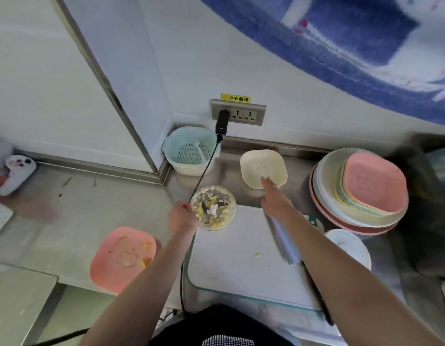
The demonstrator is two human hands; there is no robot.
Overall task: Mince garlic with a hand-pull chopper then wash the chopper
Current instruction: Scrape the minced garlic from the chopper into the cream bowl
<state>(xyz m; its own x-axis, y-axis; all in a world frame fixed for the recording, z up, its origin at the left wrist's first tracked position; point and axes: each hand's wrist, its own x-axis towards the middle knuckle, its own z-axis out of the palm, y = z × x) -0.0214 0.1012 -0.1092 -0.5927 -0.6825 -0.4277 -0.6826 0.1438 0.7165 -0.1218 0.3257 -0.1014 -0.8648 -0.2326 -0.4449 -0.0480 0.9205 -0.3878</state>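
Pink plastic on the far left: a square plate (123, 255) with garlic scraps sits on the steel counter (74, 213), close to the front edge, well apart from the action. Moving right, the left hand (182, 217) grips the side of the clear chopper bowl (213, 208), lid off, blade post standing in a mass of minced garlic. The bowl sits at the back left corner of the white cutting board (241, 258), with a black cable (204, 171) running from the wall socket just past its rim. Right again, the right hand (275, 199) stretches forward, fingers straight, fingertips on the near edge of the cream square dish (263, 168); it is not clasping anything.

My read: the mince is done and the dish is being fetched to receive it. Draw the dish towards the bowl, keeping the left hand firm so the bowl cannot tip, and mind that exposed blade when emptying.

Room is fair between bowl and dish. Further right a knife (286, 242) lies along the board's edge under the forearm, and a tall plate stack (359, 193) crowds that side.
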